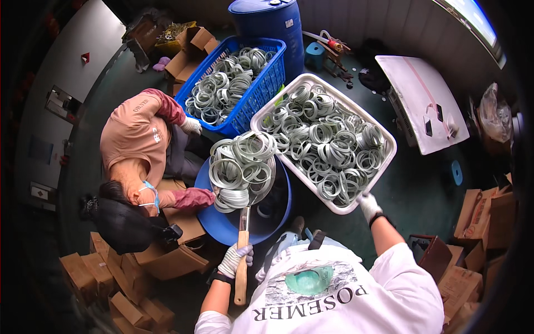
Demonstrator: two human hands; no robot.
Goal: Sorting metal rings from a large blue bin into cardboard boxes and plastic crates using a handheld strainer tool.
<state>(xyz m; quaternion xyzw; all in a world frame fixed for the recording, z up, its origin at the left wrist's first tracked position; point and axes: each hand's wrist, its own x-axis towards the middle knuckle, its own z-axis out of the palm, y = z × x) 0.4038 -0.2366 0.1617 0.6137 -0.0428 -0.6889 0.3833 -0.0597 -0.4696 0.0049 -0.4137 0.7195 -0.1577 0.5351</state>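
My left hand (236,260), in a white glove, is closed around the wooden handle (241,281) of a skimmer. Its wide round head (268,186) is heaped with pale metal rings (228,167) and hangs over a round blue tub (214,225). My right hand (369,207), gloved too, grips the near right corner of a white plastic basket (340,210). Many loose rings (328,139) fill that basket, which sits tilted beyond the tub. The tub's inside is dark and partly hidden by the skimmer.
A person (136,133) bends at the left, one gloved hand (192,126) near a blue crate (272,75) full of rings. A blue drum (267,22) stands behind. Cardboard boxes (83,275) lie at the lower left, more boxes (459,286) at the right, a white panel (423,100) at upper right.
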